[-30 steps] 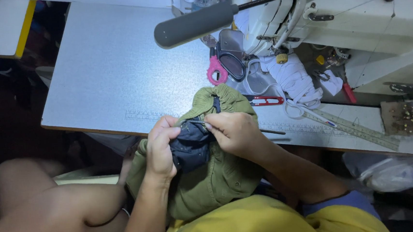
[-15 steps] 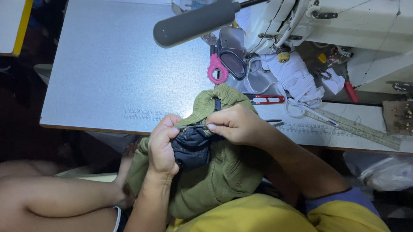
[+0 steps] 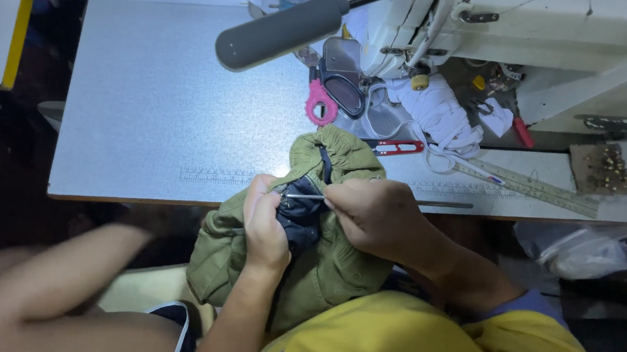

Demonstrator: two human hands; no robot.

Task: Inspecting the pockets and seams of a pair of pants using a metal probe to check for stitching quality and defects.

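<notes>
An olive-green garment [image 3: 335, 270] is bunched at the near edge of the sewing table, partly in my lap, with a dark navy fabric piece [image 3: 298, 214] on top of it. My left hand [image 3: 264, 227] grips the garment and the navy piece from the left. My right hand [image 3: 371, 212] pinches a thin metal tool [image 3: 306, 196], which points left into the navy fabric. Both hands are close together over the seam.
A white sewing machine [image 3: 538, 28] stands at the back right, with a grey handle [image 3: 281, 33] jutting left. Red thread snips [image 3: 398, 146], a pink ring [image 3: 321, 108], a ruler [image 3: 527, 181] and white tape [image 3: 438, 116] lie on the grey table [image 3: 155, 113]. Another person's bare arm [image 3: 49, 283] is at lower left.
The other person's arm at lower left has swung upward and is blurred. My hands have stayed on the garment, and the thin tool now shows between them.
</notes>
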